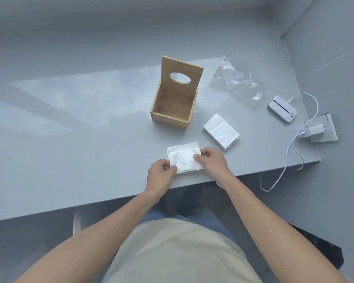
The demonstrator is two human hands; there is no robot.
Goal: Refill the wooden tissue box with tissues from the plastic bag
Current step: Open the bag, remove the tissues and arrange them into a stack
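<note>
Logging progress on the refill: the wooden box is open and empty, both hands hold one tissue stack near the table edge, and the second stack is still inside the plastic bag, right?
Not quite. The head view shows the second stack lying on the table, outside the plastic bag, which looks empty. The rest holds: wooden box open and empty, left hand and right hand holding one tissue stack.

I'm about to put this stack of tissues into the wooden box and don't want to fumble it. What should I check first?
1. Lid swung open, upright: ok.
2. Wooden box interior free of contents: ok, it looks empty.
3. Both hands grip the tissue stack: ok; left hand at its near left corner, right hand at its right edge.
4. Path from stack to box unobstructed: ok.
5. Second tissue stack out of the way: ok, right of the box.
6. Plastic bag emptied: looks ok, though cannot tell for certain.
</note>
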